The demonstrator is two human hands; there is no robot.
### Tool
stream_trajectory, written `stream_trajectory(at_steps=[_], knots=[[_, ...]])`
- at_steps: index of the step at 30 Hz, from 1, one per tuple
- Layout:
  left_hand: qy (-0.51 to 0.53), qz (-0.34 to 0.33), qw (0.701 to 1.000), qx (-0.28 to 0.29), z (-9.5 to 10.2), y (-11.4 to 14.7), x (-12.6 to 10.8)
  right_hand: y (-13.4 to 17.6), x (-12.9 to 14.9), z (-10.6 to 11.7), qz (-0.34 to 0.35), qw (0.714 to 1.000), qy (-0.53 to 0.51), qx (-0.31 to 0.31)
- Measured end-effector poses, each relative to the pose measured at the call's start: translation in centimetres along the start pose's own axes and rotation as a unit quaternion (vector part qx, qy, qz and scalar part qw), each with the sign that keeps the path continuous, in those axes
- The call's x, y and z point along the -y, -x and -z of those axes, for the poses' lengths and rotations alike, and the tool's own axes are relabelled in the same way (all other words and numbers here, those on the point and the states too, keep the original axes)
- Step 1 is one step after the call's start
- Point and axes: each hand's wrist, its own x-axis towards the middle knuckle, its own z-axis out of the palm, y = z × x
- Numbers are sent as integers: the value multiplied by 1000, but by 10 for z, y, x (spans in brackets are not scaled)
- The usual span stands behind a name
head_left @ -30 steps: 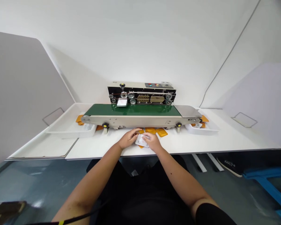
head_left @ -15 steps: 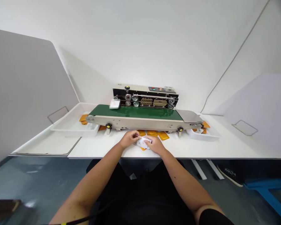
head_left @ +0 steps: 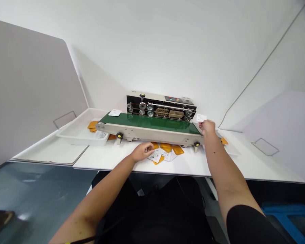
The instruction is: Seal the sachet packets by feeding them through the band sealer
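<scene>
At the right end of the sealing machine, my right hand [head_left: 207, 127] pinches a small white printed packet [head_left: 201, 118] and holds it up by its lower edge. My left hand [head_left: 141, 151] is over the table's front part, thumb and fingers curved but apart, with nothing visible between them. Just right of it lies a loose pile of white printed packets [head_left: 156, 156] and orange packets [head_left: 178, 149]. The machine has a green conveyor belt [head_left: 152, 122], and another white packet [head_left: 115, 113] lies flat on the belt's left end.
Behind the belt stands the sealing head [head_left: 161, 110] with rollers and a control panel. A white tray [head_left: 76, 139] holding orange packets is at the left end. Another white tray [head_left: 232, 150] sits at the right, partly behind my forearm. Grey partitions [head_left: 33, 91] flank the table.
My right hand has gone from the pile up to the machine's right end with a white packet. The packet on the belt has shifted left and now lies flat. My left hand has opened slightly.
</scene>
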Motion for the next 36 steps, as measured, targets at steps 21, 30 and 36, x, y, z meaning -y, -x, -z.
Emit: stream_trajectory(at_steps=[21, 30, 36], knots=[[-39, -127, 980, 145, -8, -1, 5, 217, -122, -33, 314, 883, 219, 271], [-52, -47, 996, -64, -1, -6, 7, 232, -152, -27, 332, 863, 241, 294], [35, 81, 977, -193, 0, -8, 16, 228, -154, -34, 332, 844, 253, 337]])
